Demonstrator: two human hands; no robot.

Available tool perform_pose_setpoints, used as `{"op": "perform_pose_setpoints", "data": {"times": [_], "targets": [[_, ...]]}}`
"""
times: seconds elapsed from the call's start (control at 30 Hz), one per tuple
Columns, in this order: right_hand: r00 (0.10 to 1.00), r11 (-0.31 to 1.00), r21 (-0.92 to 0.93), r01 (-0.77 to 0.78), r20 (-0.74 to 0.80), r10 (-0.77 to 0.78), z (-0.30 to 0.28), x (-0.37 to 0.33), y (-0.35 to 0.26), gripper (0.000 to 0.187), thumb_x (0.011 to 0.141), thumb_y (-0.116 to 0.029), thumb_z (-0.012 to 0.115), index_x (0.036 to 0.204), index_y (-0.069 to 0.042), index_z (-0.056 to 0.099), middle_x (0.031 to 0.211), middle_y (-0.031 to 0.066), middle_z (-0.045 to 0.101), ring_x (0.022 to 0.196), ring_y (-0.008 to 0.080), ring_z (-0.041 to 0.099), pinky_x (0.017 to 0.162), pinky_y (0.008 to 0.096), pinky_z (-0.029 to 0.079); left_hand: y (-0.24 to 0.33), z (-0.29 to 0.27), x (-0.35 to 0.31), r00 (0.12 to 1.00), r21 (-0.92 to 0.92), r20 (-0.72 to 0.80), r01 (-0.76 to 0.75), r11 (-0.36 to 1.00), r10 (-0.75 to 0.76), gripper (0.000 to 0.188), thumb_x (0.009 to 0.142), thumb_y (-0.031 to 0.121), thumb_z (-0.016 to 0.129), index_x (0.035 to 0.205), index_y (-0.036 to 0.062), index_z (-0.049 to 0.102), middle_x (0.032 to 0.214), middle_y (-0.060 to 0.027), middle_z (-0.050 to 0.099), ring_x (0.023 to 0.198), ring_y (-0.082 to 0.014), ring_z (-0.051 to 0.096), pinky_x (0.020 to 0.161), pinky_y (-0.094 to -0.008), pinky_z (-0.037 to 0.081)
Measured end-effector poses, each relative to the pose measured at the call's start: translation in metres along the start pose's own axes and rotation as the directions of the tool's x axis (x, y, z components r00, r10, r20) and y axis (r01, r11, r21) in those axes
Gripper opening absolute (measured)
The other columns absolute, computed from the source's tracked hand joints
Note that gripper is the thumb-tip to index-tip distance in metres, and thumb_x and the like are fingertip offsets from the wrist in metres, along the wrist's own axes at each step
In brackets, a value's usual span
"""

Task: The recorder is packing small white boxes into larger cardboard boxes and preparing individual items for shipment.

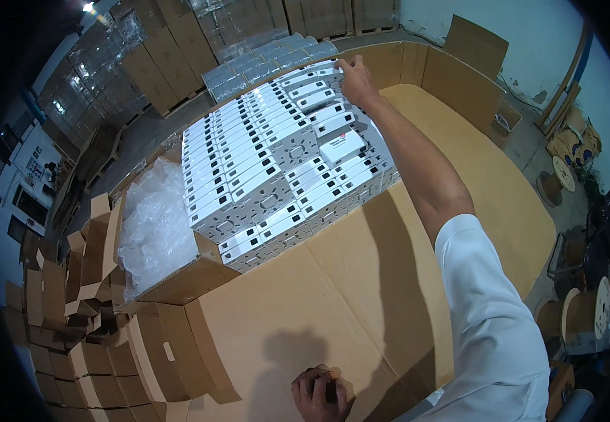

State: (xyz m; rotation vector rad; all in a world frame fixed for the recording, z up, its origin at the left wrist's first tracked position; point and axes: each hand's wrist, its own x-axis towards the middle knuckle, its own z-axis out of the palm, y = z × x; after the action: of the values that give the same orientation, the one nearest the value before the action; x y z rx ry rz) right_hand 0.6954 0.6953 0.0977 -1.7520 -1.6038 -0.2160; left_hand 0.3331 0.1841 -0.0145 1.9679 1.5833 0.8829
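Many slim white plastic housings (238, 151) with dark square openings and slotted sides stand packed in rows on brown cardboard. My right arm reaches over them to the far end, where my right hand (358, 81) has its fingers bent against the edge of the last row. Whether a housing is pinched there is hidden. One white housing (342, 147) with a small red mark lies flat on top of the others. Near the lower edge, my left hand (319, 395) is curled closed above the cardboard sheet (305, 302). A bit of orange shows at its fingers, too small to name.
Left of the rows, clear plastic bags (154, 225) fill a carton. Open cartons (101, 366) crowd the lower left. A raised cardboard wall (453, 74) borders the far right. Cable spools (586, 309) and a dark chair (604, 225) stand on the right, wrapped stacks (171, 56) behind.
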Motion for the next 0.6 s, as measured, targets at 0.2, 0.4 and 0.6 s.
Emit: {"op": "perform_pose_setpoints", "data": {"times": [0.2, 0.4, 0.6], "targets": [[0.999, 0.999, 0.017, -0.041, -0.012, 0.041, -0.003, -0.006, 0.013, 0.04, 0.085, 0.004, 0.059, 0.12, -0.014, 0.058, 0.128, 0.021, 0.046, 0.116, 0.0426, 0.056, 0.098, 0.0497, 0.049, 0.001, -0.002, -0.004, 0.995, 0.062, -0.04, -0.086, 0.994, 0.088, 0.024, 0.081, 0.01, 0.068, 0.103, 0.004, 0.064, 0.112, -0.018, 0.061, 0.105, -0.0381, 0.056, 0.092, -0.0495, 0.046], [1.0, 0.999, 0.031, 0.03, -0.012, -0.029, -0.009, -0.018, 0.015, 0.039, 0.084, 0.005, 0.061, 0.118, -0.012, 0.059, 0.126, 0.0204, 0.047, 0.114, 0.0417, 0.057, 0.096, 0.0483, 0.05, 0.004, -0.005, -0.01, 0.995, 0.063, -0.067, -0.065, 0.996, 0.069, 0.023, 0.082, 0.012, 0.069, 0.103, 0.0046, 0.064, 0.113, -0.0181, 0.061, 0.106, -0.0378, 0.056, 0.093, -0.049, 0.046], [0.989, 0.99, 0.088, 0.108, -0.113, -0.097, -0.023, -0.024, 0.019, 0.034, 0.086, 0.002, 0.062, 0.117, -0.012, 0.06, 0.122, 0.0201, 0.05, 0.112, 0.0414, 0.058, 0.094, 0.0479, 0.05, 0.023, -0.011, -0.01, 0.996, 0.063, -0.053, -0.075, 0.995, 0.078, 0.022, 0.077, 0.008, 0.066, 0.098, 0.0049, 0.061, 0.104, -0.0137, 0.06, 0.099, -0.0338, 0.055, 0.09, -0.0466, 0.044]]}}
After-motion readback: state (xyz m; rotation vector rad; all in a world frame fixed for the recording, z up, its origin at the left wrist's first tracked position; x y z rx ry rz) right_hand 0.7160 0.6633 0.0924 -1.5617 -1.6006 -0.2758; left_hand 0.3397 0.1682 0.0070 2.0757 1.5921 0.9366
